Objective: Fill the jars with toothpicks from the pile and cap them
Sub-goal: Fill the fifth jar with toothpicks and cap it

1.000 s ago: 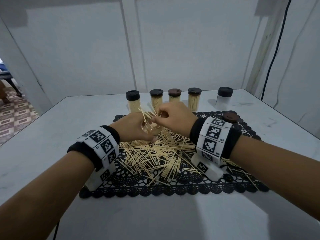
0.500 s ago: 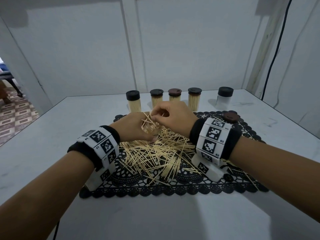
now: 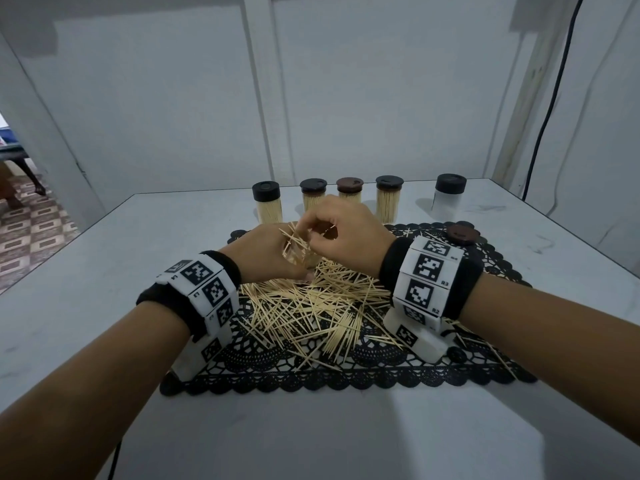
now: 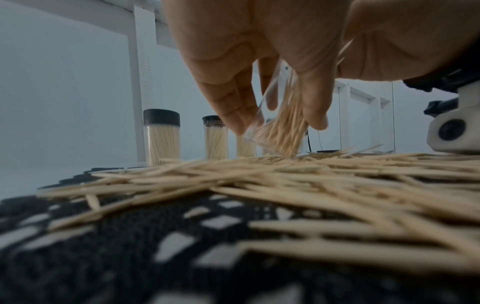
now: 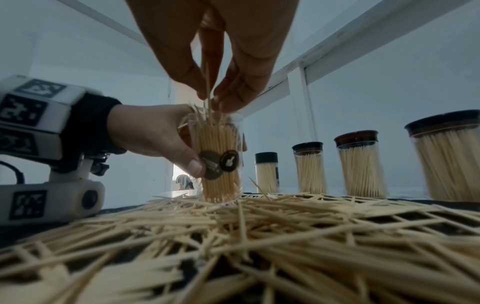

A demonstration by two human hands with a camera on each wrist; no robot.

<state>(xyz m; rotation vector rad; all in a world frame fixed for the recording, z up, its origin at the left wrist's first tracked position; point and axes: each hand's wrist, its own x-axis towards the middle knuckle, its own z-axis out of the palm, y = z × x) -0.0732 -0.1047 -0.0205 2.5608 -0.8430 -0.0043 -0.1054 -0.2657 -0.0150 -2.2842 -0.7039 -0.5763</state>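
My left hand (image 3: pixel 266 254) grips a clear open jar (image 5: pixel 219 162) standing on the toothpick pile (image 3: pixel 311 306); the jar (image 4: pixel 275 127) is nearly full and toothpicks stick out of its mouth. Just above the jar, my right hand (image 3: pixel 343 233) pinches a few toothpicks (image 5: pixel 207 82) between thumb and fingertips (image 5: pixel 221 100), their lower ends among those in the jar. A loose brown cap (image 3: pixel 462 233) lies on the black lace mat (image 3: pixel 346 372) at the back right.
Several capped jars full of toothpicks (image 3: pixel 266 202) stand in a row behind the mat. A capped frosted jar (image 3: pixel 448 192) stands apart at the back right. The grey table (image 3: pixel 311 438) has bare surface in front of the mat.
My right hand has risen slightly above the jar mouth with its pinch. The toothpicks sticking out of the jar now fan to the left. The left hand has stayed put.
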